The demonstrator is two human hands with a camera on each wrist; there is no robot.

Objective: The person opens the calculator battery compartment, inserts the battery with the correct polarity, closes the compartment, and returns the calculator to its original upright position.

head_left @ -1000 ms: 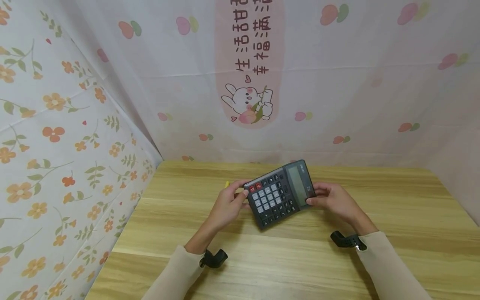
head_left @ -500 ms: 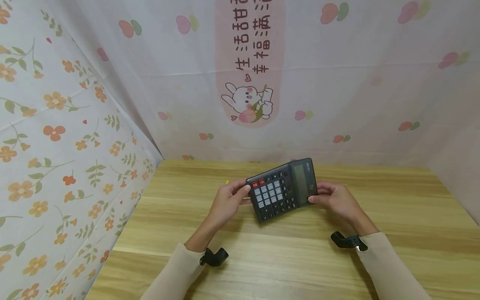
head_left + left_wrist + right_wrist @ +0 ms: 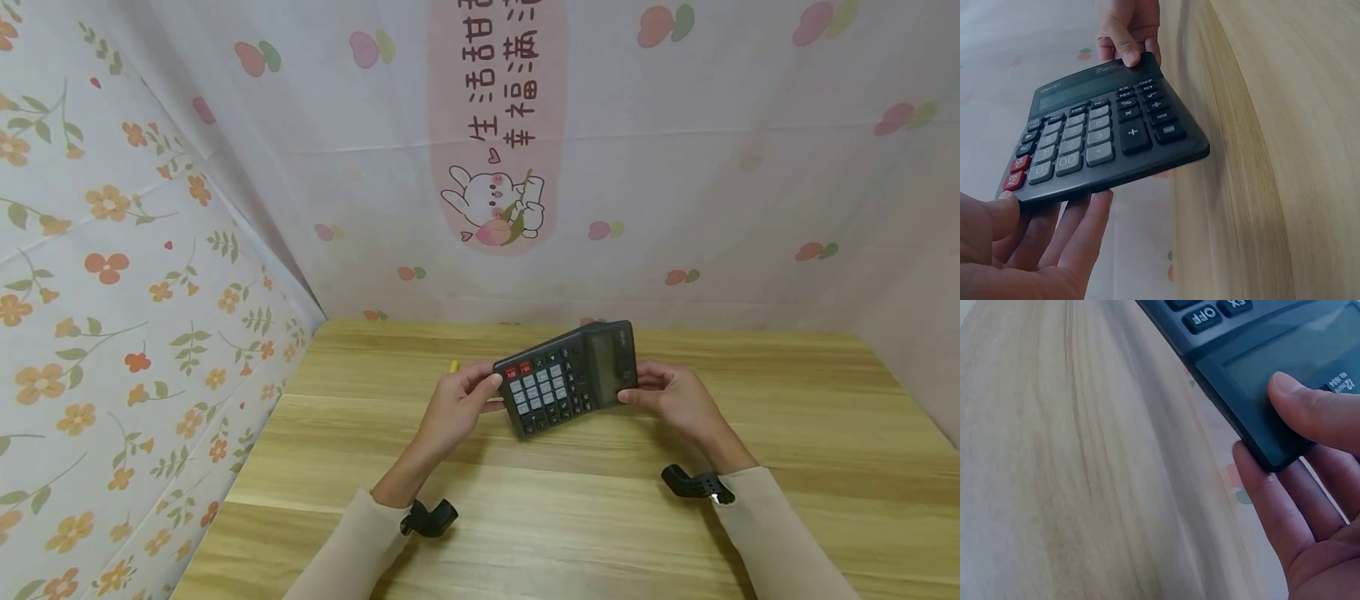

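Observation:
Held up above the table, a dark calculator [image 3: 542, 385] is tilted with its key side toward the head camera. My left hand [image 3: 459, 400] grips its keypad end; in the left wrist view the thumb lies by the red ON key and the fingers [image 3: 1079, 244] pass underneath. At the display end my right hand [image 3: 671, 400] pinches the calculator, its thumb [image 3: 1310, 409] on the front face beside the screen and its fingers behind. Grey number keys [image 3: 1071, 145] and two red keys show clearly in the left wrist view.
A small yellow object [image 3: 453, 366] lies behind my left hand, mostly hidden. The wood-grain table [image 3: 540, 517] ends at a patterned cloth backdrop [image 3: 675, 167]. A floral cloth [image 3: 135, 333] hangs along the left side.
The calculator has tilted, its front edge rising and its display end shifting slightly right. Both hands keep their hold and have hardly moved.

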